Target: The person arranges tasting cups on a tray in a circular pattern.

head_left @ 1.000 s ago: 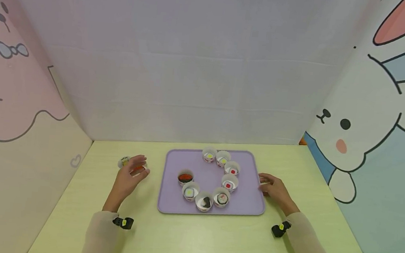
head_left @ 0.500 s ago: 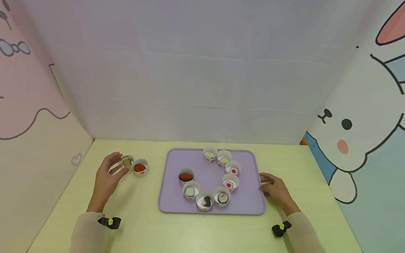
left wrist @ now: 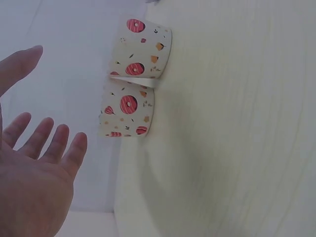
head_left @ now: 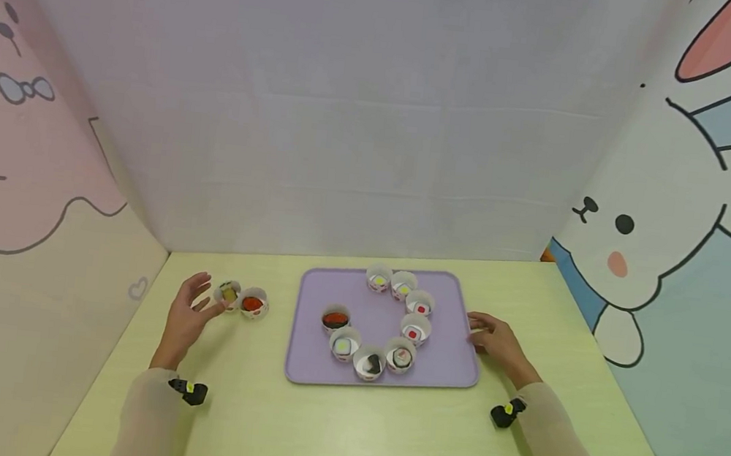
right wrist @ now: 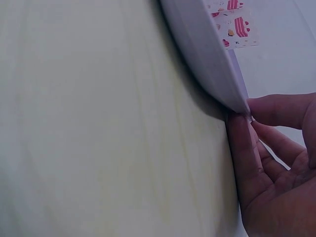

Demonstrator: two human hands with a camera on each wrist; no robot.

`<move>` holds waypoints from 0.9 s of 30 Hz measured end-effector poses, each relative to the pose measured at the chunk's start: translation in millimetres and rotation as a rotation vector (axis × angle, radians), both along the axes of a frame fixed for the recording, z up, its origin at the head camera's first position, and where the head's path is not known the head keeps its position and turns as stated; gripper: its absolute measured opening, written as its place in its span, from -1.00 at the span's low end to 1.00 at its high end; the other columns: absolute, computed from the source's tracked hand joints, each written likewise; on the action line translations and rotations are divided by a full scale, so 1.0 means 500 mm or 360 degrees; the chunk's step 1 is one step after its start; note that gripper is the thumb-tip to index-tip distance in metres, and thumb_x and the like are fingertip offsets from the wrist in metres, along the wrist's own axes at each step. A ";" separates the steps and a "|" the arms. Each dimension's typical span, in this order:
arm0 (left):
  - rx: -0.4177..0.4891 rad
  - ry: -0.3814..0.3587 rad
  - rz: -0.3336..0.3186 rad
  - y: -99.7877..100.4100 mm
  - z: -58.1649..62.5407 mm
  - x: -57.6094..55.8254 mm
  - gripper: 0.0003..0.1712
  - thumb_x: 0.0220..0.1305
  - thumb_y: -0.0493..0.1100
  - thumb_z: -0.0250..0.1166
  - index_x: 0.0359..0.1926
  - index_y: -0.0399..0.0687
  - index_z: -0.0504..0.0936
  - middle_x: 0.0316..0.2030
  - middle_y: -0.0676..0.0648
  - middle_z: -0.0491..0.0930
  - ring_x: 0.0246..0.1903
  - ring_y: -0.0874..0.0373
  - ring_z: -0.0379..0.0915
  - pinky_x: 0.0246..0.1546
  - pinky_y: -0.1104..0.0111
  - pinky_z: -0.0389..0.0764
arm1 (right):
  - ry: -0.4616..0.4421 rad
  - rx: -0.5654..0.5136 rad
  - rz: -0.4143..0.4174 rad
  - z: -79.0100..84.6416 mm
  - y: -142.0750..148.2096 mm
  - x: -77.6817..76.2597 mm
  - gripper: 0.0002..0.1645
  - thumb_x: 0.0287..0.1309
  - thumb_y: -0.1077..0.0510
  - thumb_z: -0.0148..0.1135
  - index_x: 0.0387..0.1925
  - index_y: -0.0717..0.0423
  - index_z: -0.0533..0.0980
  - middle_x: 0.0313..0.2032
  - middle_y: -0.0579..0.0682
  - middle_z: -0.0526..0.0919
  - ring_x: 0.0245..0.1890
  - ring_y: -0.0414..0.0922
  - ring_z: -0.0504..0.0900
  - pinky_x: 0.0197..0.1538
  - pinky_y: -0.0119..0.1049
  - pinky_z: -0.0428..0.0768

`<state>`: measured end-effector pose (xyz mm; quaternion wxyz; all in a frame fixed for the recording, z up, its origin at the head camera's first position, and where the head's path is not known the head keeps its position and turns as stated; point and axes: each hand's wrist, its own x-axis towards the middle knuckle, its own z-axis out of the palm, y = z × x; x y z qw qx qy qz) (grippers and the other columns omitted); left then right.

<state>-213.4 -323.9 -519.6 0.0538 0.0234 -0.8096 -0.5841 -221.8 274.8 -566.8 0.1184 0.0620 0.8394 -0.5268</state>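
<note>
My left hand (head_left: 187, 316) hovers at the left, fingers spread, beside a paper cup (head_left: 227, 295) with a yellow-topped sushi piece. Touching that cup stands another paper cup (head_left: 254, 303) with an orange-red filling. In the left wrist view the printed cups show pink donuts, and a gap separates the palm (left wrist: 34, 190) from them. On the right, my right hand (head_left: 498, 343) pinches the edge of the purple tray (head_left: 314, 282), thumb above and fingers below the rim, as the right wrist view shows.
Several white paper cups with small sushi pieces form an open curve on the tray, among them one with red roe (head_left: 335, 319) and one with a black-and-white piece (head_left: 369, 363). A pale wall (head_left: 360, 147) rises behind the light wooden table (head_left: 345, 439).
My left hand has drawn left off the orange-red cup and past the yellow-topped one, leaving both cups standing side by side. The right hand stays at the tray's edge.
</note>
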 end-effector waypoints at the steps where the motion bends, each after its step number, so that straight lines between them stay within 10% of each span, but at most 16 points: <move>1: -0.0001 -0.0027 -0.0025 0.000 0.004 0.000 -0.04 0.24 -0.31 0.33 0.51 -0.24 -0.05 0.48 -0.33 0.03 0.46 -0.27 -0.04 0.41 -0.13 0.12 | -0.0002 0.0002 -0.0001 -0.001 0.000 0.000 -0.28 0.15 0.30 0.21 0.38 0.21 0.31 0.18 0.31 0.46 -0.07 -0.08 0.60 -0.15 -0.34 0.64; 27: -0.0020 -0.0169 -0.0079 -0.040 -0.089 -0.058 0.08 0.22 -0.24 0.37 0.55 -0.13 -0.15 0.54 -0.22 -0.08 0.52 -0.19 -0.15 0.44 -0.07 0.10 | -0.0014 -0.0015 -0.0002 0.005 -0.001 0.002 -0.28 0.16 0.29 0.22 0.38 0.21 0.31 0.20 0.31 0.45 -0.04 -0.05 0.61 -0.12 -0.31 0.65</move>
